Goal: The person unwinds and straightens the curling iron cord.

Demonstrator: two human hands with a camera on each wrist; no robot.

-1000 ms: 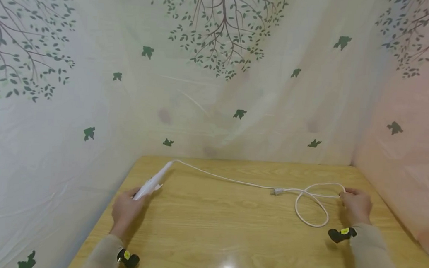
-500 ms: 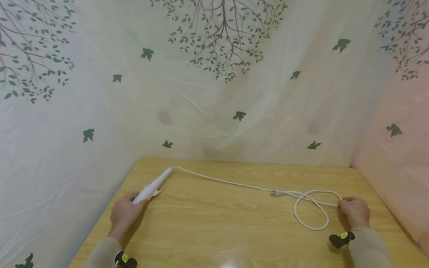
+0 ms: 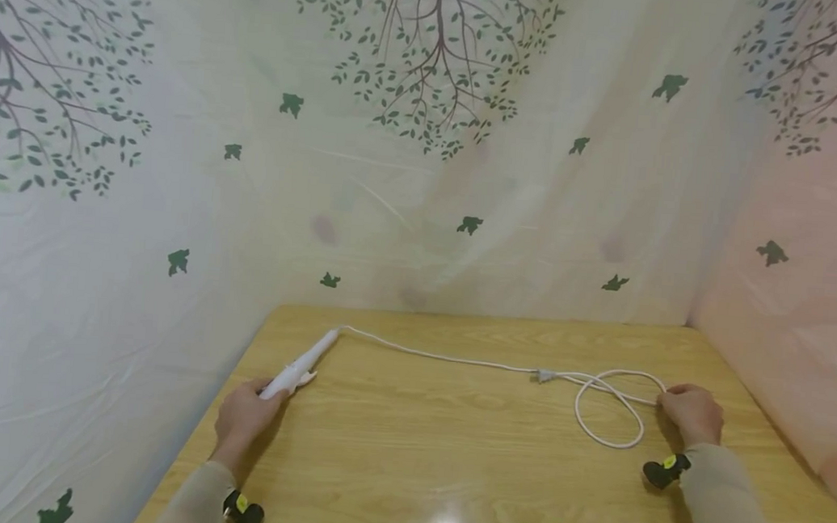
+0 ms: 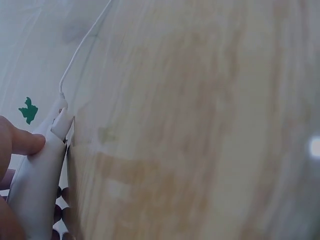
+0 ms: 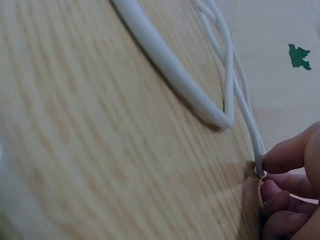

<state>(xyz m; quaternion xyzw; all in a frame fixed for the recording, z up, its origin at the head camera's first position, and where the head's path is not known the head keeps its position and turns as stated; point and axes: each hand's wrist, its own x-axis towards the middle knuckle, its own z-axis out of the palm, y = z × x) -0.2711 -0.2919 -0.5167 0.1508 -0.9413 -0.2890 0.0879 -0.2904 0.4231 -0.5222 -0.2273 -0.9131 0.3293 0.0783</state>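
A white curling iron (image 3: 297,366), long and tapered with a small lever on its side, slants over the left part of the table. My left hand (image 3: 245,419) grips its near end, the thumb lying along the white body in the left wrist view. From the far tip a thin white cord (image 3: 441,355) runs to the right. Its plug (image 3: 545,376) lies beside the loose loops near the right side. My right hand (image 3: 692,412) pinches the looped cord between thumb and fingers; in the right wrist view the cord (image 5: 255,140) ends at the fingertips.
The wooden table (image 3: 405,455) bears a bright light reflection near its front. Printed plastic sheeting (image 3: 390,251) with trees and green birds hangs behind and at both sides. Small black wrist cameras (image 3: 244,514) sit on both sleeves.
The curling iron's far tip and the looped cord have come down a little toward the table, my right hand lowering with the cord. Both hands keep their holds.
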